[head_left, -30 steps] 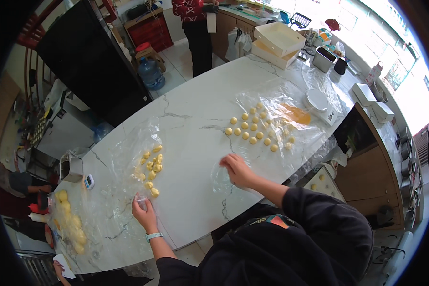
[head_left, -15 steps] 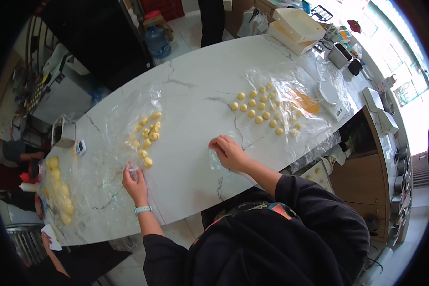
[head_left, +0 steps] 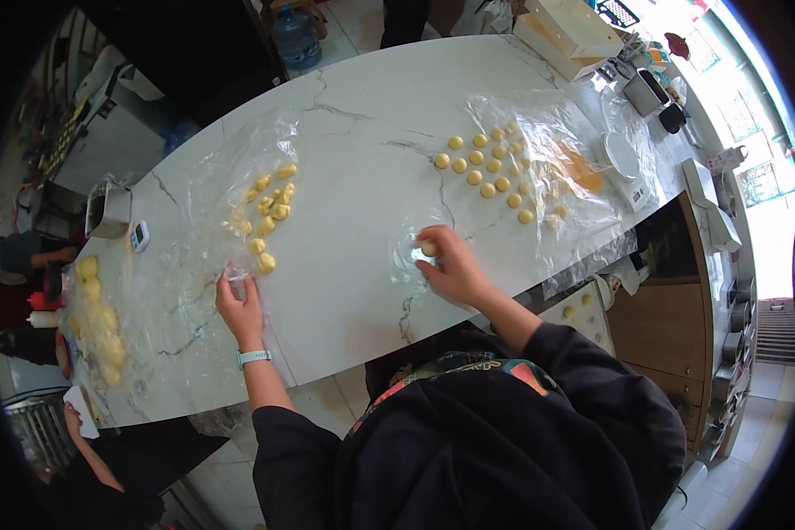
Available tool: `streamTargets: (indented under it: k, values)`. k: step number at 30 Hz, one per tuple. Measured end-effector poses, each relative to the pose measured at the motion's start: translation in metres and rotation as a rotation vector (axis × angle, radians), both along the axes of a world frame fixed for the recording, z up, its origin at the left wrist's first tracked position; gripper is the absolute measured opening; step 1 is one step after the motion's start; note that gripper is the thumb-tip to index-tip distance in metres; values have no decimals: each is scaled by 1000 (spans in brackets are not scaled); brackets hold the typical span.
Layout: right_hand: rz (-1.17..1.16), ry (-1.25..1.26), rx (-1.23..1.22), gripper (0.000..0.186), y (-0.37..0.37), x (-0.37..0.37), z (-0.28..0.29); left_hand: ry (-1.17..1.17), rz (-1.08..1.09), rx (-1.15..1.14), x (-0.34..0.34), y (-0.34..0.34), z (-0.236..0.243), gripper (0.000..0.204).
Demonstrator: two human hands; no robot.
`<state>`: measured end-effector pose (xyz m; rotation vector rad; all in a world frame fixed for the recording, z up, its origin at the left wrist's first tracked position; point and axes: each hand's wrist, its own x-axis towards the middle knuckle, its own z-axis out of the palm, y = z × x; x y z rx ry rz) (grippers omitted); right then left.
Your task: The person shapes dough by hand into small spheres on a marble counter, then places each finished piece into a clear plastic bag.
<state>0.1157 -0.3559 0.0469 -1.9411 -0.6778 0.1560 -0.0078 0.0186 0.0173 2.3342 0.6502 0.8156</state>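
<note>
My right hand (head_left: pixel 456 274) pinches a round yellow dough ball (head_left: pixel 428 249) above a clear plastic patch on the white marble table (head_left: pixel 353 309). My left hand (head_left: pixel 238 309) grips clear plastic (head_left: pixel 237 277), its exact shape hard to make out, just below a loose group of lumpy yellow dough pieces (head_left: pixel 280 210) on plastic film. To the upper right, several smooth dough balls (head_left: pixel 476 157) lie in rows, partly under a crinkled sheet (head_left: pixel 539 124). At the far left, larger yellow dough lumps (head_left: pixel 109 322) rest beneath more film.
A white scale (head_left: pixel 621 159), cardboard boxes (head_left: pixel 564 35) and metal tin (head_left: pixel 643 95) stand at the right. A metal container (head_left: pixel 108 212) and timer (head_left: pixel 140 236) are at the left. Below them another person's hand (head_left: pixel 71 415) holds a white card. Behind stand a black fridge (head_left: pixel 185 53) and water bottle (head_left: pixel 296 40).
My view has shifted, so the table sits higher in frame. My right hand has turned and opened toward the camera's sight, a dough ball now showing in its fingers. My left hand stays on the plastic.
</note>
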Motion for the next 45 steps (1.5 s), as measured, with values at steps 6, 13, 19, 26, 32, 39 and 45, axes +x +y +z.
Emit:
streamTargets:
  k: [6,13,19,26,32,39,45]
  values:
    - [-38,-85,-92,48,-17,8,9,-18,-32,-46,3,1,-4,36]
    - [-451,-76,12,44,-68,36,1,-22,-31,-59,-2,6,-12,37]
    - [-449,-178,-75,55,-94,51,-1,-7,-35,-61,5,-1,-7,37]
    - [-256,-52,-34,40,-36,2,2,-40,-12,-44,-2,4,-10,36]
    - [192,-218,-81,25,89,33,-7,-30,-11,25,10,-10,7,35]
    - [169,-411,-164,33,224,113,-16,4,20,49,2,-13,16,35]
    - [-65,82,280,29,195,102,-5,-29,10,27,0,-10,16,34]
